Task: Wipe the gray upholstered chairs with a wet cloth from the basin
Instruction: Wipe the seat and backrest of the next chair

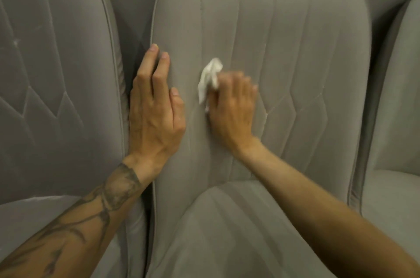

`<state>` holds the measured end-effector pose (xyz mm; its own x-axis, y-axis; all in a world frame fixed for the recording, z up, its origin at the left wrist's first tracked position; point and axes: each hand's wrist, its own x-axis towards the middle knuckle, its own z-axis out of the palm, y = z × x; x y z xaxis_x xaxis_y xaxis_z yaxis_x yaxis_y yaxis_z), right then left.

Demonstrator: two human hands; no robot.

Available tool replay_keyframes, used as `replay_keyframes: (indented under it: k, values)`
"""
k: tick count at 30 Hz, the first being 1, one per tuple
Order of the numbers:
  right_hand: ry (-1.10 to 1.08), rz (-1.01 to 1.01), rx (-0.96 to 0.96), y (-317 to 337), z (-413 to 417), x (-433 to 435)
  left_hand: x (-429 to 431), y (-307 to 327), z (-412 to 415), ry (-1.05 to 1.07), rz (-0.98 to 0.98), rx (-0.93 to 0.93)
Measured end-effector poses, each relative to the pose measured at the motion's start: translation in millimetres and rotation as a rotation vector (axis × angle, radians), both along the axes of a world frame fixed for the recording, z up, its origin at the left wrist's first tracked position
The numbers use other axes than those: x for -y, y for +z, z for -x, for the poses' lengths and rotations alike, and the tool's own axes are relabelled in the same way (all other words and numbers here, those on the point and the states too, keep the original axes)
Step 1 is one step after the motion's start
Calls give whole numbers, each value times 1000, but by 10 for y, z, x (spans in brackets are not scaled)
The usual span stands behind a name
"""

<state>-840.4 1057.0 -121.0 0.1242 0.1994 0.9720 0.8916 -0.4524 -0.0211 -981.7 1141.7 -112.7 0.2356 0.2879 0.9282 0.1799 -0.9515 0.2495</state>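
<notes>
Nearest the camera, two bare forearms reach in from the bottom edge, the left one tattooed. Between them lies the seat cushion (238, 232) of the middle gray chair (284, 39), which fills the centre of the view.

Farther up, the left hand (155, 116) lies flat on the chair's backrest at its left border, at about 9 o'clock from the cloth; its fingers (150, 62) are stretched out close together, clamped on nothing, the outer ones over the piped edge beside the dark gap to the neighbouring chair.

The right hand (233, 105) presses against the backrest near its middle, blurred, its fingers curled onto a crumpled white cloth (209, 78). The cloth sticks out at 11 o'clock from that hand and touches the fabric.

A second gray chair (52, 73) stands at 9 o'clock, just beside the middle one, and part of a third (397, 118) shows at 3 o'clock.
</notes>
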Motion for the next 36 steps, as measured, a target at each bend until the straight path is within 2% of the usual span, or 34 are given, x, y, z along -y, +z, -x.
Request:
replay_keyframes:
  k: [2,4,7,9,10,11,14,16,18,20,22,26,29,30,32,34,36]
  values:
    - [10,214,114,-224,-17,182,2,1,5,6,6,-6]
    - [-80,236,198,-2,-324,395,4,-1,3,7,16,-9]
    - [-337,-99,92,552,-888,647,-8,-19,-11,9,7,-3]
    - [-408,-300,-13,672,-966,694,-23,-23,-22,5,-2,0]
    - [-412,-326,-18,607,-910,639,-26,-25,-24,5,-4,3]
    - [-390,-276,-13,444,-797,578,-26,-26,-25,6,-6,7]
    - [-182,119,8,-154,-375,520,-30,-28,-30,-3,-11,7]
    - [-139,268,123,-165,-442,659,-26,-26,-27,-12,-4,8]
    - [-229,185,153,101,-722,808,-11,-21,-22,-13,-2,8]
    - [-314,-59,32,320,-904,862,-12,-18,-19,-9,-2,8]
    - [-333,-172,-50,192,-823,750,-10,-11,-20,-8,-2,7]
    - [-153,35,-128,-636,-249,413,4,-14,-18,-9,-17,9]
    - [-70,276,23,-770,-285,612,1,-7,-13,-21,-15,4]
    - [-86,298,76,-703,-407,729,9,-4,-9,-20,-10,6]
    - [-191,158,21,-540,-658,913,22,-9,-18,-18,-4,10]
    - [-276,-79,-165,-463,-709,942,12,-13,-19,-16,-10,13]
    - [-273,-222,-291,-556,-477,717,3,-9,-23,-16,-16,15]
